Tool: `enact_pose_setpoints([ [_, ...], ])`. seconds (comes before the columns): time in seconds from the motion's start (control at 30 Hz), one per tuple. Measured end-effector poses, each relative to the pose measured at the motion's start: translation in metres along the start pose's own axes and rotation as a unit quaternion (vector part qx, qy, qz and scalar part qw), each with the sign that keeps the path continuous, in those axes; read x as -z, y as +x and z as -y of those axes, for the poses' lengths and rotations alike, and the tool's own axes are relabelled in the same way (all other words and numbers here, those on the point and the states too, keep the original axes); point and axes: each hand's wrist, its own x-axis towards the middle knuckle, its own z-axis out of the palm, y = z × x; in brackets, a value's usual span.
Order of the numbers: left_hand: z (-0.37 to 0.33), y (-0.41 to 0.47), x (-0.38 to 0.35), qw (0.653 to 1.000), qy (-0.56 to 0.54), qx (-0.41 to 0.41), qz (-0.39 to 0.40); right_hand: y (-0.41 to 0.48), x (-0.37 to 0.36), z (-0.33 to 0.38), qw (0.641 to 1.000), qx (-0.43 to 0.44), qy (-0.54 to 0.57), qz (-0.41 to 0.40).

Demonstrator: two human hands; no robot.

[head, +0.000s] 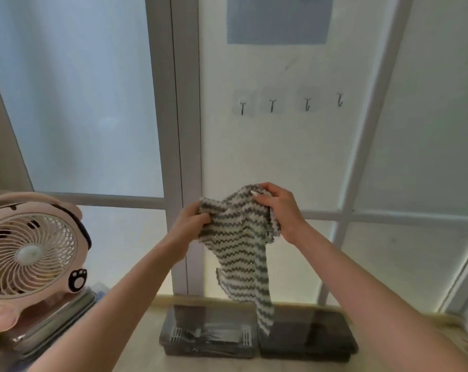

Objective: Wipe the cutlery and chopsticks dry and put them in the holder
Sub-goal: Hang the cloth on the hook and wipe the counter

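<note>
A grey-and-white striped cloth (238, 242) hangs in the air in front of the wall, held up by both hands. My left hand (191, 224) grips its left upper edge and my right hand (283, 210) grips its bunched top right. The cloth's lower tail dangles over a dark plastic cutlery holder (173, 342) on the counter; cutlery lies blurred on the slotted tray inside it. To the holder's right lies a dark lid or second box (310, 342). No chopsticks can be made out.
A pink desk fan (31, 253) stands at the left on a metal tray (55, 323). A row of wall hooks (289, 103) hangs above the hands. The wooden counter (136, 350) runs along frosted glass panels.
</note>
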Motion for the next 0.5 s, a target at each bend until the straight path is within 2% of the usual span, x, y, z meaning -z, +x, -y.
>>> enact_pose_setpoints([
  [0.13, -0.020, 0.022, 0.001, 0.999, 0.032, -0.026, -0.006, 0.012, 0.012, 0.016, 0.998, 0.026, -0.015, -0.055],
  [0.27, -0.047, 0.038, 0.005, 0.996, 0.042, -0.018, 0.073, 0.029, 0.019, 0.032, 0.982, 0.084, -0.124, -0.118],
  [0.3, -0.054, 0.041, 0.006, 0.993, 0.047, -0.019, 0.105, 0.032, 0.020, 0.037, 0.975, 0.113, -0.168, -0.094],
  [0.37, -0.068, 0.051, 0.004, 0.984, 0.068, -0.061, 0.151, 0.039, 0.014, 0.049, 0.966, 0.147, -0.206, 0.056],
  [0.43, -0.084, 0.062, -0.003, 0.979, 0.072, -0.109, 0.158, 0.043, 0.001, 0.062, 0.947, 0.102, -0.232, 0.200],
  [0.47, -0.092, 0.067, -0.006, 0.978, 0.077, -0.121, 0.149, 0.047, -0.004, 0.065, 0.940, 0.079, -0.245, 0.224],
  [0.5, -0.100, 0.073, -0.008, 0.979, 0.091, -0.128, 0.133, 0.052, -0.006, 0.070, 0.944, 0.059, -0.250, 0.209],
])
